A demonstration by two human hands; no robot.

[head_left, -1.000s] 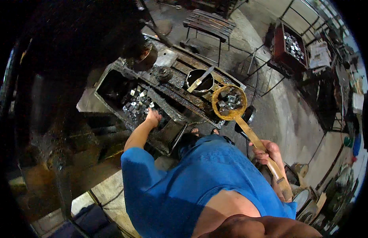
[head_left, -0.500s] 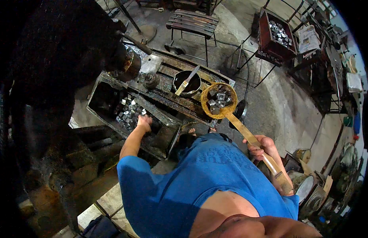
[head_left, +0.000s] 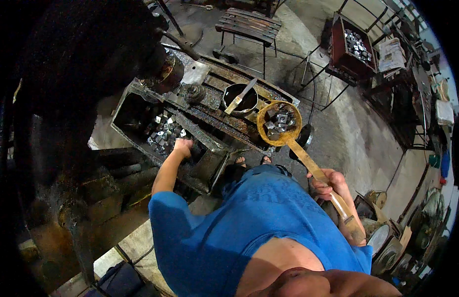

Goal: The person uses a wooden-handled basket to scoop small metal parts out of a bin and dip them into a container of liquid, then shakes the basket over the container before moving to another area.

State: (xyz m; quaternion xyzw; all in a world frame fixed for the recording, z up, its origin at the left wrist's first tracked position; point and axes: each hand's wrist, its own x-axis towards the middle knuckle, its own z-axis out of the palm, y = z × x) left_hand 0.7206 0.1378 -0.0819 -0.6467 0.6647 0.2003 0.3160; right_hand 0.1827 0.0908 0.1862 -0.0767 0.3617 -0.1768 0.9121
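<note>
My right hand (head_left: 327, 183) is wrapped around the flat handle of a long-handled yellow strainer (head_left: 303, 159). Its round basket, out in front of me, holds several square metal pieces (head_left: 280, 119). On the left, my left hand (head_left: 184, 147) is down inside a grimy metal trough (head_left: 135, 141), at the near edge of a heap of small shiny metal pieces (head_left: 163, 129). Its fingers point down and are mostly hidden, so whether it grips a piece does not show.
Behind the strainer, a brush (head_left: 241, 96) lies across a dark pot (head_left: 233, 92) on the machine bed. A large dark machine (head_left: 86, 74) fills the left. Farther off are a slatted stool (head_left: 249, 24) and a red-brown box (head_left: 338, 49) of metal pieces. Round containers (head_left: 378, 237) stand at right.
My left hand has shifted slightly within the trough, its fingers now turned more to the right. My right hand keeps its hold on the strainer. The whole view has shifted a little.
</note>
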